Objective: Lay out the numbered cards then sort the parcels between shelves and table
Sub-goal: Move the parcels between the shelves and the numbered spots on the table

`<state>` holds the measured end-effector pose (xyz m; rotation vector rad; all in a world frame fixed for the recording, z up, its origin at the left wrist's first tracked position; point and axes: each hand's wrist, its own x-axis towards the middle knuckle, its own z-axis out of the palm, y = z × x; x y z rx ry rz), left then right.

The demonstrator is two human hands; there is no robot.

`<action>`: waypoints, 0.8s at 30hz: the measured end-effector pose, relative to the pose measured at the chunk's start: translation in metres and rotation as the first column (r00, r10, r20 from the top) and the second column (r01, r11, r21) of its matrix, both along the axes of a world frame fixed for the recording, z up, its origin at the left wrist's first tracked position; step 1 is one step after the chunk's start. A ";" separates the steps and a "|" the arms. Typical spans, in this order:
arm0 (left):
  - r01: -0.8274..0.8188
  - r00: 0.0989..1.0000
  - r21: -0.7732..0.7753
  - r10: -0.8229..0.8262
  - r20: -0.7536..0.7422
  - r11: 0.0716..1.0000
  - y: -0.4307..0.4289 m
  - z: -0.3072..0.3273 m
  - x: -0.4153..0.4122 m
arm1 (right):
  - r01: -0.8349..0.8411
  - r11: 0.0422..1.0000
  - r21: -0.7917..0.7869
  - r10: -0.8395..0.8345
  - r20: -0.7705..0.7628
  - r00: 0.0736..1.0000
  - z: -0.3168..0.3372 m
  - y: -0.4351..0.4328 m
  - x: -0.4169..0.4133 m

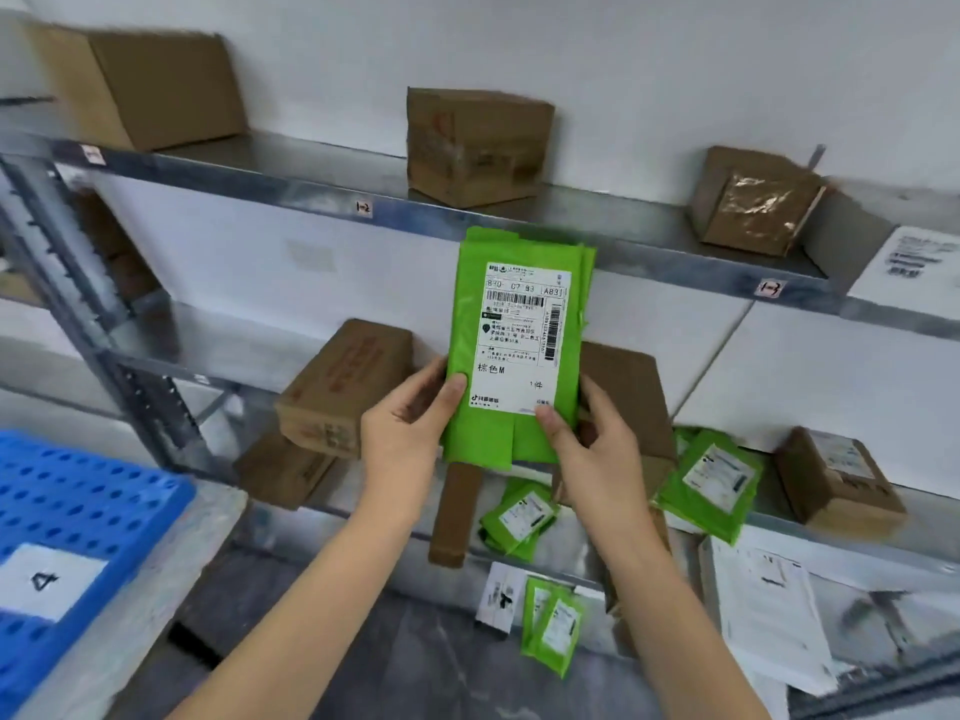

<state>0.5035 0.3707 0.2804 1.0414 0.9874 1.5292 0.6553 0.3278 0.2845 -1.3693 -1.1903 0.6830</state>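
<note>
1. Both hands are on the green parcel, holding it upright in front of the metal shelves, not resting on anything. The left hand grips the lower left edge, thumb on the front. The right hand pinches the lower right corner, thumb on the label.
2. The white label reads "A83", "棕色M" and "1件", plus barcodes. The small print is too fuzzy for me.
3. The upper shelf edge has handwritten tags "1-2" and "1-3". A third tag far left is just a blur.
4. A white card marked "4" lies on a blue perforated board, lower left.
5. A brown box behind the parcel is mostly hidden, and a white parcel is cut off at the right edge. The smaller green parcels lower down have unreadable labels.
</note>
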 end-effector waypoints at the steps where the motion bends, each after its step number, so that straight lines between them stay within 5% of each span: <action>1: -0.010 1.000 -0.018 0.010 -0.002 1.000 -0.006 -0.006 -0.008 | -0.020 1.000 -0.019 0.020 -0.023 1.000 -0.006 -0.005 -0.006; 9: -0.059 0.998 -0.141 0.060 0.006 0.988 -0.034 -0.037 -0.056 | -0.164 0.981 -0.106 0.151 -0.124 0.981 -0.028 -0.020 -0.038; 24: -0.380 0.912 -0.164 0.399 0.099 0.910 -0.052 -0.030 -0.140 | -0.447 0.885 -0.126 0.446 -0.040 0.894 -0.018 0.020 -0.130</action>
